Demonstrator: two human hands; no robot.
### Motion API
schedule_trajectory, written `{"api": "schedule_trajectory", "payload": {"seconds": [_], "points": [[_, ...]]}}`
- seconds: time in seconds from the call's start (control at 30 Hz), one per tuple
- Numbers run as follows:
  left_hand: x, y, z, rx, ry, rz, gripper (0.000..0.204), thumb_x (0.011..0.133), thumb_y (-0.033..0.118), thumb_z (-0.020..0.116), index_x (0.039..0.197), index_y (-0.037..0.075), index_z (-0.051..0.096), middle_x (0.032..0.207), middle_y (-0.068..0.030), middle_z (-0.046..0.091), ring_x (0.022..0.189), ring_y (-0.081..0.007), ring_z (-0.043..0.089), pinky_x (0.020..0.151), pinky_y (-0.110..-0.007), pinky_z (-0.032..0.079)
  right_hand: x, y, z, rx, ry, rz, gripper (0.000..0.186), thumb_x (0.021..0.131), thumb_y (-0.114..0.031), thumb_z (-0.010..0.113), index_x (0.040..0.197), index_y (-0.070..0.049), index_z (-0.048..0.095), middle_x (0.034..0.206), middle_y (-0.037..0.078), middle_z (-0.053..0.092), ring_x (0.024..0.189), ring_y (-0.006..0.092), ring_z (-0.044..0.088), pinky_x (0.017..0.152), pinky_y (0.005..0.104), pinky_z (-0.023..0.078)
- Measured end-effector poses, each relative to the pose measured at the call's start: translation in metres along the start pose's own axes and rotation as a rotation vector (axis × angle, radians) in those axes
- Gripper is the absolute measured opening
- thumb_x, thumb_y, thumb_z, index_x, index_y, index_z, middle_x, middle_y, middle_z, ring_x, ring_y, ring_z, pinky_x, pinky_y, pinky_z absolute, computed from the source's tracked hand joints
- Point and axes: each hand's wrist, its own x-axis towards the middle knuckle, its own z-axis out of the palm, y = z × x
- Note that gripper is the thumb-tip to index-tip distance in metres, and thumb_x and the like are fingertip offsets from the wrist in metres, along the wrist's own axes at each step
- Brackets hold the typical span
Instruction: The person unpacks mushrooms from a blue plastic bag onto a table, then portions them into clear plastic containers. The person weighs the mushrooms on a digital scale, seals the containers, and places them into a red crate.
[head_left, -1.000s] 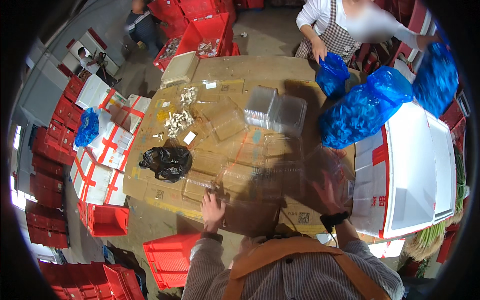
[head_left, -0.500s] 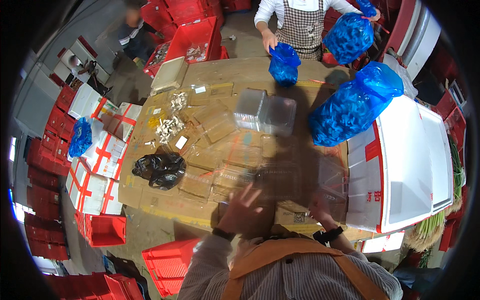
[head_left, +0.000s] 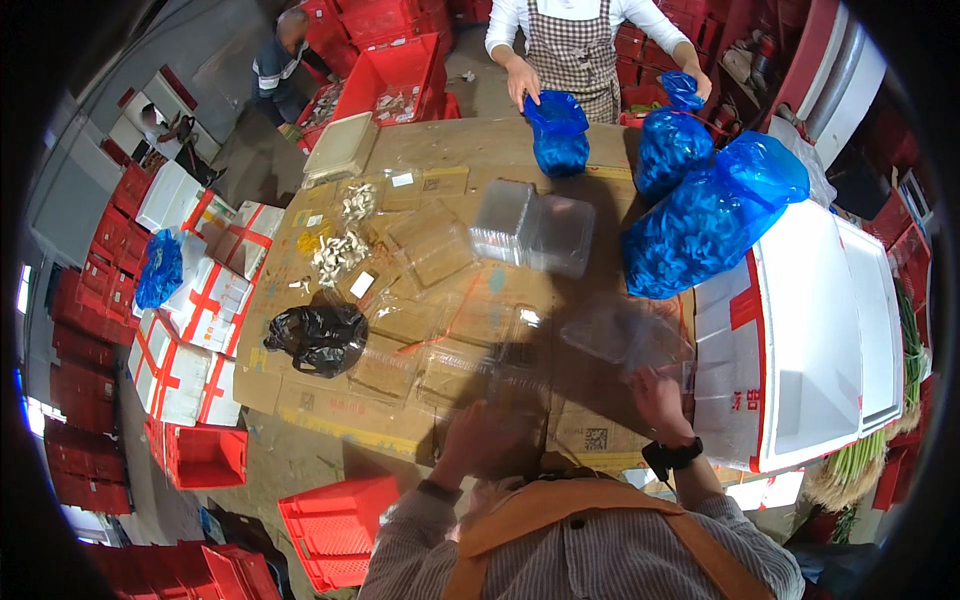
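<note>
My left hand (head_left: 475, 435) is low at the table's near edge, blurred and in shadow, its fingers unclear. My right hand (head_left: 655, 400) pinches the near side of a clear plastic container (head_left: 610, 335), which is tilted beside the white foam box (head_left: 805, 330). Several clear trays (head_left: 440, 370) lie spread on the cardboard-covered table (head_left: 270, 390), with a stack of open clamshells (head_left: 530, 225) farther back. A black plastic bag (head_left: 315, 335) and small piles of white mushroom pieces (head_left: 335, 260) lie at the left.
A co-worker (head_left: 565, 50) across the table grips a small blue bag (head_left: 560, 140) and another blue bag (head_left: 670, 150); a large blue bag (head_left: 700, 230) sits nearer. Taped foam boxes (head_left: 200, 300) and red crates (head_left: 210, 460) stand left. Two other people (head_left: 275, 75) are farther back.
My right hand has taken hold of a clear container, now tilted. My left hand moved forward, then back down. The co-worker's raised blue bag has come down to the table.
</note>
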Motion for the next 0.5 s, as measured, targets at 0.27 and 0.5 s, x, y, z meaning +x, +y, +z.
{"api": "schedule_trajectory", "payload": {"seconds": [0.27, 0.5], "points": [[-0.044, -0.040, 0.013, 0.046, -0.128, 0.118, 0.039, 0.069, 0.045, 0.069, 0.099, 0.020, 0.067, 0.117, -0.0023, 0.054, 0.106, -0.0267, 0.051, 0.087, -0.040, 0.045, 0.033, -0.019, 0.029, 0.025, -0.006, -0.231, 0.011, 0.076, -0.005, 0.057, 0.087, -0.007, 0.057, 0.080, 0.013, 0.061, 0.075, 0.0346, 0.058, 0.061, 0.0423, 0.047], [-0.058, -0.051, 0.013, -0.355, -0.023, -0.138, 0.035, 0.062, 0.034, 0.078, 0.090, 0.016, 0.068, 0.112, -0.0055, 0.056, 0.101, -0.0237, 0.055, 0.084, -0.037, 0.046, 0.085, -0.071, 0.054, -0.032, -0.112, -0.308, 0.012, 0.079, -0.011, 0.055, 0.090, -0.008, 0.058, 0.079, 0.013, 0.061, 0.072, 0.0321, 0.059, 0.057, 0.0416, 0.047]]}}
